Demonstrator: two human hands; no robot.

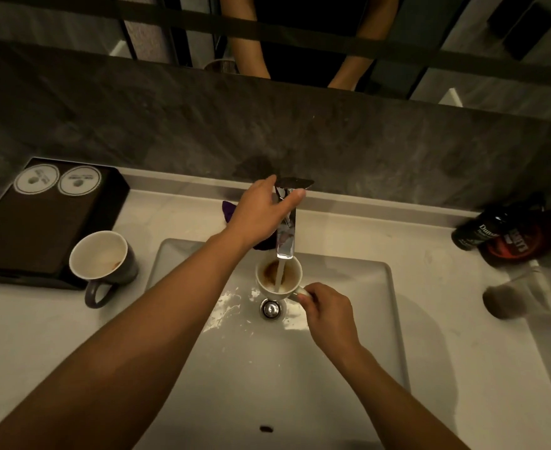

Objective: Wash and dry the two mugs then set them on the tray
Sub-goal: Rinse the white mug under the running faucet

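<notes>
A white mug (267, 285) with brown stains inside is held under the chrome tap (286, 237), and a stream of water runs into it. My right hand (327, 308) grips its handle over the sink (349, 319). My left hand (262, 211) rests on the tap's lever at the back. A second mug (103, 266), dark grey outside and white inside with a brown stain, stands upright on the counter left of the sink, touching the dark tray (40, 222).
Two round white coasters (58, 181) lie on the tray's far end. A purple cloth (230, 211) sits behind the tap, partly hidden by my left hand. Dark bottles (501, 230) and a clear glass (527, 295) stand at the right. The drain (270, 309) is below the mug.
</notes>
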